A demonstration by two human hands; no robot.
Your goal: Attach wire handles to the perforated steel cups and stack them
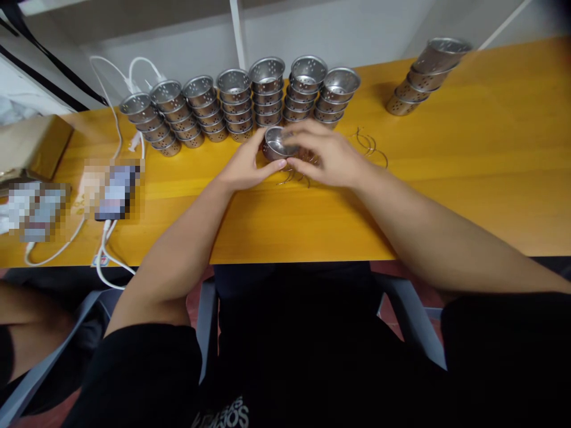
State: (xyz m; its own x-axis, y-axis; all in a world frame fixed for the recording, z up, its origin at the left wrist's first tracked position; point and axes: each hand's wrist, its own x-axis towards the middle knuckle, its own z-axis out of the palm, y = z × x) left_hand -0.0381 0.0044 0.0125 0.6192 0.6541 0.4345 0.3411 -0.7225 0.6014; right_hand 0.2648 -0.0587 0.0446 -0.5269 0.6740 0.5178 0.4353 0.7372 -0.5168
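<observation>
My left hand (243, 165) curls around the left side of a small perforated metal cup (275, 142), thumb along its near edge. From the other side, my right hand (331, 156) reaches over the cup's rim, its fingers bent at the opening and slightly blurred. The cup sits just in front of a row of stacked cups. Thin curved wires (300, 177) lie on the table beneath and beside my right hand. Several more bent wires (368, 144) rest to the right of it.
Several stacks of perforated metal cups (234, 95) stand along the table's back. A separate leaning stack (419, 80) is at the back right. Left are a phone (116, 193) on white cables, another phone (44, 211) and a cardboard box (38, 145). Another person's arm (31, 327) shows lower left.
</observation>
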